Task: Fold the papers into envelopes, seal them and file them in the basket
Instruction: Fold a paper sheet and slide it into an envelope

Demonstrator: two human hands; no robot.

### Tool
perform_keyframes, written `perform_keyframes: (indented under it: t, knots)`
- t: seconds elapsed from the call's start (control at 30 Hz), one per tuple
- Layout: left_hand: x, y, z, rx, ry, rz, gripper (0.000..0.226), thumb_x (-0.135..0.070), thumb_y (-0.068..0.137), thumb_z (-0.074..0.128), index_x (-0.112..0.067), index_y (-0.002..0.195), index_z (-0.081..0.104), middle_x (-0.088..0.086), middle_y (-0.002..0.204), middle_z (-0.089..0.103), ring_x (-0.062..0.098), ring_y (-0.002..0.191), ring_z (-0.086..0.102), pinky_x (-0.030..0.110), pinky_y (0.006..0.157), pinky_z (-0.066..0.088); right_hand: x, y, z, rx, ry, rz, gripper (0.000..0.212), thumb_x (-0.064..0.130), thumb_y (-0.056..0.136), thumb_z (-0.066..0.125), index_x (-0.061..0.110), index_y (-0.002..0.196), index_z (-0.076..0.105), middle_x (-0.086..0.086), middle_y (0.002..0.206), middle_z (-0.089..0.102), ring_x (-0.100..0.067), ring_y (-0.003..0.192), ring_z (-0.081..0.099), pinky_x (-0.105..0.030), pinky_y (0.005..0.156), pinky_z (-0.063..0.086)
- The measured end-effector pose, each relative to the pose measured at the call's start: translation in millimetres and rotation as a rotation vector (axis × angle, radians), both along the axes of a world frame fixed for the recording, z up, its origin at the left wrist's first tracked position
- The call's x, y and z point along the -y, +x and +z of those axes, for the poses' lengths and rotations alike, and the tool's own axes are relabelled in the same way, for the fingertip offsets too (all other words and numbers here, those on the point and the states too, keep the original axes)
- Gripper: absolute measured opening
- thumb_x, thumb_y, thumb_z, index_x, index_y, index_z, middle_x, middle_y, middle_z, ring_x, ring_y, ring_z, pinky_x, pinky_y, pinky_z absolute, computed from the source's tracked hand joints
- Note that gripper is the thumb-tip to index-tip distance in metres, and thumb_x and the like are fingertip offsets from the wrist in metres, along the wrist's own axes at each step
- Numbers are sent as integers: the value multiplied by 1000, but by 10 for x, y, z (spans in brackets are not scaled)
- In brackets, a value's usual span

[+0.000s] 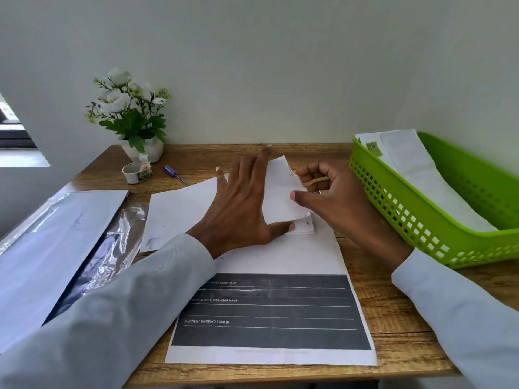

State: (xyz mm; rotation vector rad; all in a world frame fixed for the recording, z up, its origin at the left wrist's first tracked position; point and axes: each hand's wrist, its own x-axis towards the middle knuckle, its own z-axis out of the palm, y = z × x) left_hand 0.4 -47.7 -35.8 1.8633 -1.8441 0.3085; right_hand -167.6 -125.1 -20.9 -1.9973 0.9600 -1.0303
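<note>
here the left hand (241, 203) lies flat with fingers spread on the white paper (179, 211) at the middle of the worktop (393, 304). the right hand (334, 197) has its grip pinching the paper's raised right flap, seemingly with a thin stick tucked in its fingers. the green basket (415, 220) at the right edge holds envelopes (421, 175).

**A small office work corner**

A wooden bench (393, 304) stands against a plain pale wall. On it lie a printed form (269, 313) with supervisor-name lines, a pen (174, 174), a roll of tape (137, 172), a potted white-flowered plant (132, 119) and a green filing basket (438, 220) holding papers.
</note>
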Motion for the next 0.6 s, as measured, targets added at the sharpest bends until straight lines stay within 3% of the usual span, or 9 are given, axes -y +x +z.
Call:
perform_keyframes:
  t: [0.17,0.3,0.6]
  knots:
    - [-3,-2,-10,-3,-12,-4,120,-83,59,51,-18,150,8,8,142,33,27,127,36,74,103,28,-19,-5,-25,21,-68,-21,16,16,76,81,25,84,70,9,75,70,-8,65,66,-28,59,56]
    - [-6,-6,-12,4,-3,-4,121,-84,60,52,-16,151,10,8,146,30,27,130,36,73,103,28,-37,1,-37,54,-55,4,14,16,75,82,24,79,71,8,69,69,-7,60,65,-30,58,56]
    - [-18,-26,-21,31,22,-15,123,-83,62,54,-12,153,12,9,148,30,29,133,34,72,105,27,-35,68,-74,-14,-86,50,11,24,80,79,18,88,74,7,82,73,-7,72,69,-26,64,59]
